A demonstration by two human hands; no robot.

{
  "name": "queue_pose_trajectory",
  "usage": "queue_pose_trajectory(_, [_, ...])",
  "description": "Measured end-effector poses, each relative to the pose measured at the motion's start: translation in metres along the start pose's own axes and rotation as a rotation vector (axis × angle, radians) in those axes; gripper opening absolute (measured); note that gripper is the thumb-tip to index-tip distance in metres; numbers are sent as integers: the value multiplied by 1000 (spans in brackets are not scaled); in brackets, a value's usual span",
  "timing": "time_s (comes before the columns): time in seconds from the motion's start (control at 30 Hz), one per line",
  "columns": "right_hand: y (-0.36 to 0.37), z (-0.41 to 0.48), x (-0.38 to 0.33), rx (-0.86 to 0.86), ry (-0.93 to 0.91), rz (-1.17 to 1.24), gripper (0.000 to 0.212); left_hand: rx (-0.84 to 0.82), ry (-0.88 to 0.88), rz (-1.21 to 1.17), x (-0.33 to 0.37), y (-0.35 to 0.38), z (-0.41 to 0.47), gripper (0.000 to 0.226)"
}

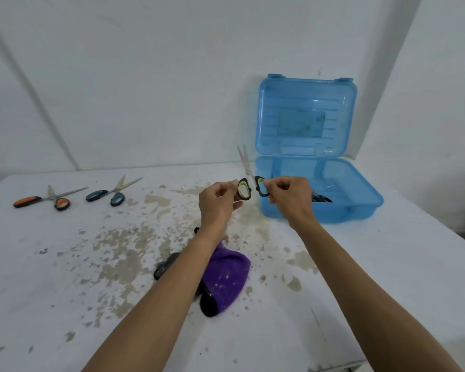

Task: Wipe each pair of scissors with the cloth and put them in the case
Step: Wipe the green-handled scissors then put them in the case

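Observation:
I hold a pair of scissors with black and yellow handles [246,170] upright above the table, blades slightly apart and pointing up. My left hand [218,202] pinches the left handle loop and my right hand [287,197] pinches the right one. The purple cloth [226,277] lies crumpled on the table under my left forearm, next to a dark object partly hidden by the arm. The blue plastic case [360,208] stands with its lid up at the right, with dark handles of something inside it behind my right hand.
Two more scissors lie at the far left of the table: an orange-handled pair [49,200] and a teal-handled pair [110,193]. The white table top [91,264] is stained and chipped. White walls close in behind and to the right of the case.

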State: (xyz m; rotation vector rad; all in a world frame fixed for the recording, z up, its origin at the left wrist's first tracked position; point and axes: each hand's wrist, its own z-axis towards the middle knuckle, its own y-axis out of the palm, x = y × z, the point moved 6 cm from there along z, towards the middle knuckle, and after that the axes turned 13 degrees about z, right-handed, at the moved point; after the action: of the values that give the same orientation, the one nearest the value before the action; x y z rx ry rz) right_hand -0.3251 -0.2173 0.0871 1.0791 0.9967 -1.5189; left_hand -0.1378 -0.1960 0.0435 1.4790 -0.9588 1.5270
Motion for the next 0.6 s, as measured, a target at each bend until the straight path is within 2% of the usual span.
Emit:
queue_pose_trajectory(0.13, [-16,19,17,40,29,-91,19,-30,118,189,19,12,7,17])
queue_pose_trajectory(0.2, [-34,41,22,78,34,-254,20,-16,205,321,25,7,10,17])
queue_pose_trajectory(0.3, [-51,70,30,68,109,-556,17,10,225,428,16,-19,18,20])
queue_pose_trajectory(0.37, [-48,76,34,5,182,-749,14,7,214,497,6,-38,21,27])
queue_pose_trajectory(0.43, [-40,77,38,-80,222,-888,24,6,201,545,-1,-56,24,29])
queue_pose_trajectory(0.5, [-36,79,39,-142,220,-982,34,22,197,605,-5,-80,29,26])
queue_pose_trajectory(0.6, [-31,83,32,-181,218,-1047,36,97,207,823,-5,-126,43,36])
